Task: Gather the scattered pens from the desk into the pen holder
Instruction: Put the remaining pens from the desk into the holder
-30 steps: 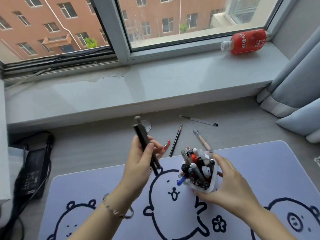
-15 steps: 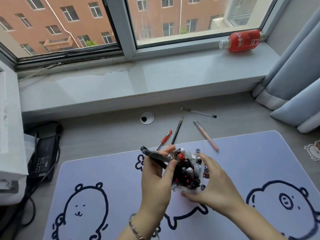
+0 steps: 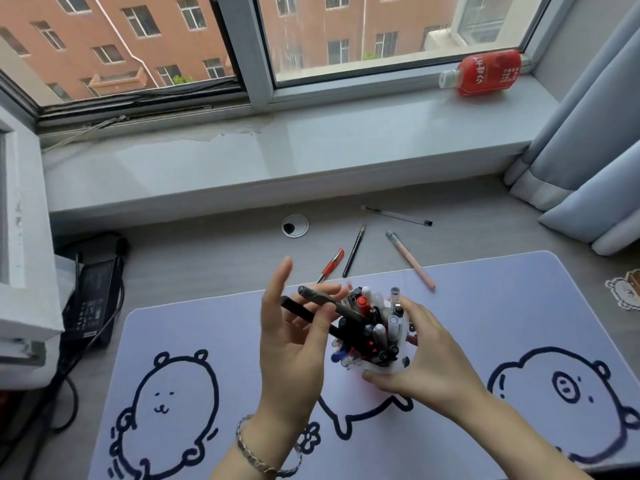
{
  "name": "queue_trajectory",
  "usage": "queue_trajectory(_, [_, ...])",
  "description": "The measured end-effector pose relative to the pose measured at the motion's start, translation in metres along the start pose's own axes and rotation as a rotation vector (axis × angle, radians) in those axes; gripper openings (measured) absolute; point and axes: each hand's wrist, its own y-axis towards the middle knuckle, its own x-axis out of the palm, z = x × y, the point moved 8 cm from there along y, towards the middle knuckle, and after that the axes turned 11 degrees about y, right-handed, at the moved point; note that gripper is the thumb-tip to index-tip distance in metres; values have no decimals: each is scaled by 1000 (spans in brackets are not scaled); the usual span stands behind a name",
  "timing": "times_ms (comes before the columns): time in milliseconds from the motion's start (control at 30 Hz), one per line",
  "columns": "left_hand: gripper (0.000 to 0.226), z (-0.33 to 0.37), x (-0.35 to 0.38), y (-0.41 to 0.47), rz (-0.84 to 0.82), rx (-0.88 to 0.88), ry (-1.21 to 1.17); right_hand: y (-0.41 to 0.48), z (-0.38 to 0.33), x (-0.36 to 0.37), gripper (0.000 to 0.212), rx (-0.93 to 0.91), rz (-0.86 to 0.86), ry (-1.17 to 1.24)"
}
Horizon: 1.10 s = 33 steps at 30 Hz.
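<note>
My right hand (image 3: 429, 362) grips the clear pen holder (image 3: 388, 367), tilted toward me above the desk mat and packed with several pens. Two dark pens (image 3: 329, 306) lean into its left side, their tips among the others, their upper ends resting across the fingers of my left hand (image 3: 294, 337), whose fingers are spread and loosening. On the desk behind lie a red pen (image 3: 332, 264), a thin black pencil (image 3: 353, 252), a pink pen (image 3: 412, 261) and a clear pen with a black cap (image 3: 398, 215).
A lilac desk mat (image 3: 485, 323) with cartoon outlines covers the near desk. A black power brick with cables (image 3: 91, 303) sits at the left beside a white box (image 3: 24, 237). A red bottle (image 3: 485, 74) lies on the windowsill. Curtains (image 3: 588, 150) hang at the right. A cable grommet (image 3: 295, 226) is in the desk.
My left hand brought the two dark pens from upright down into the holder and its fingers have spread apart. My right hand kept the holder, tilting it toward the left hand.
</note>
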Motion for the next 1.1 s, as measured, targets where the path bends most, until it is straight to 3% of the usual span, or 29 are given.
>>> queue_trajectory(200, [46, 14, 4, -16, 13, 256, 287, -5, -7, 2, 91, -71, 4, -125])
queue_trajectory(367, [36, 18, 34, -47, -123, 520, 498, -9, -10, 4, 92, -109, 45, -82])
queue_trajectory(600, [37, -9, 28, -23, -28, 367, 827, -3, -19, 5, 85, -196, 68, -179])
queue_trajectory(633, [40, -11, 33, -22, -109, 341, 843, -2, -19, 5, 84, -200, 71, -173])
queue_trajectory(733, [62, -28, 49, -25, -578, 209, 849, 2, -14, 4, 89, -182, 6, -156])
queue_trajectory(800, [84, -33, 45, -24, -715, 249, 896, 7, -7, 7, 94, -149, -80, -105])
queue_trajectory(900, [96, -32, 33, -8, -694, 292, 733, 15, -6, 15, 90, -112, -170, -2])
queue_trajectory(1100, [102, -54, 27, 20, -595, 140, 629, 45, -12, 22, 99, -131, -321, -73])
